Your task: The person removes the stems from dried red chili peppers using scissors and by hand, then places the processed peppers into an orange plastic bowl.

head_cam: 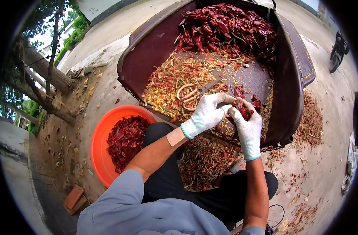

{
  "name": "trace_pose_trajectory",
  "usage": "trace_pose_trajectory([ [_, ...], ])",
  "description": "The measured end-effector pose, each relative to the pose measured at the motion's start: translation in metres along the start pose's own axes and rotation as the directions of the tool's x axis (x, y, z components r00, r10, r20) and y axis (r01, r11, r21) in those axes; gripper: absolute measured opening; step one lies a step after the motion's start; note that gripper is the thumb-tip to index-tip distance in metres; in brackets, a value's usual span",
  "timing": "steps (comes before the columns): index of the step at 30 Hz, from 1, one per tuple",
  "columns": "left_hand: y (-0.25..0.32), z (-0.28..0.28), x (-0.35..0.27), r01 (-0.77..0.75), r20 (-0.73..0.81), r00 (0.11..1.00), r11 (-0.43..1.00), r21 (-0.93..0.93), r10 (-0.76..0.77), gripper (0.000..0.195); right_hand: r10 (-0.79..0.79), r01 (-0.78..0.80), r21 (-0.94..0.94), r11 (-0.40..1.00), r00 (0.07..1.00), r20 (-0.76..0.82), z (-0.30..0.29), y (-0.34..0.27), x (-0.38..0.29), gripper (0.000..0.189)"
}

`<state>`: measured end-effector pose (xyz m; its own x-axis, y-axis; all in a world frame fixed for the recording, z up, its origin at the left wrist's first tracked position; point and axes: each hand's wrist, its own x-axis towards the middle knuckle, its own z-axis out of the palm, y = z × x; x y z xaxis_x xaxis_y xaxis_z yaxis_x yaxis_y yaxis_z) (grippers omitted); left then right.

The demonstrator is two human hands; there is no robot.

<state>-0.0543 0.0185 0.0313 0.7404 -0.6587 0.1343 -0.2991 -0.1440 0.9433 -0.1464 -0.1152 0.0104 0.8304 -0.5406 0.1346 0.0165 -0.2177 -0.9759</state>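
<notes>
White knit gloves with teal cuffs cover both hands. My left hand point(210, 111) and my right hand point(247, 123) meet over the near right part of a dark maroon cart bed point(287, 117), pinching a dried red chili pepper point(243, 111) between them. The fingers partly hide it. Just beyond my left hand, a pair of scissors point(199, 91) with light-coloured handles lies on a layer of stems, seeds and chili scraps point(170, 85). A large heap of whole dried red chilies point(226, 26) fills the far end of the bed.
An orange plastic basin point(100, 152) holding dried chili pieces point(127, 141) stands left of my knee. Stem litter point(208, 164) covers the ground between my feet, with another pile point(310, 120) right of the cart. Bricks point(74, 198) and tree trunks point(48, 70) are at left.
</notes>
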Motion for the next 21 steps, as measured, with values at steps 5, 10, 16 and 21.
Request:
trace_pose_trajectory([
  [5,0.009,-0.009,-0.005,-0.045,0.087,0.995,0.993,-0.112,0.055,0.029,-0.218,0.200,-0.286,0.937,0.975,-0.034,-0.003,-0.005,0.001,0.033],
  [10,0.003,-0.023,-0.002,-0.393,0.035,0.913,0.852,0.346,0.406,0.028,-0.348,0.343,-0.353,0.870,0.936,0.050,0.002,0.001,0.000,0.025],
  [16,-0.003,-0.022,0.000,-0.390,0.029,0.917,0.877,0.281,0.399,0.012,-0.010,0.016,-0.018,1.000,0.964,0.265,0.011,-0.007,-0.006,0.023],
  [21,-0.002,-0.023,-0.003,0.058,0.070,0.996,0.995,-0.077,-0.053,0.019,-0.178,0.217,-0.092,0.972,0.932,0.317,0.014,-0.008,-0.010,0.023],
])
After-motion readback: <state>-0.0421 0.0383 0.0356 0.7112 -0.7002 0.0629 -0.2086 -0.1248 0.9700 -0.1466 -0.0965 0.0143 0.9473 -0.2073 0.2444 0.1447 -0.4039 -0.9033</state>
